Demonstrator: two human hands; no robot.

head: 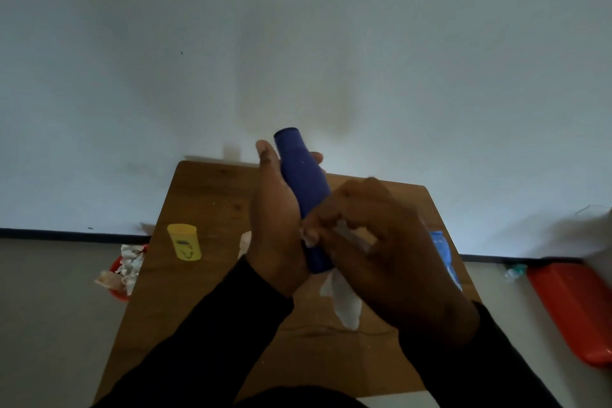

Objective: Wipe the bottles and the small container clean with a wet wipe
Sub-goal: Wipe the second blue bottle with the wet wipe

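A dark blue bottle (303, 180) is held above the wooden table (205, 291), tilted with its cap end pointing away from me. My left hand (276, 225) grips it from the left side. My right hand (384, 248) presses a white wet wipe (344, 303) against the bottle's lower part; a tail of the wipe hangs below. A small yellow container (184, 242) stands upright on the left of the table. A lighter blue bottle (443, 250) shows at the right, mostly hidden behind my right hand.
A red bin (121, 270) with crumpled white tissues sits on the floor left of the table. A red tray (576, 308) lies on the floor at the right. Something white (244, 242) peeks out behind my left wrist. A pale wall rises beyond the table.
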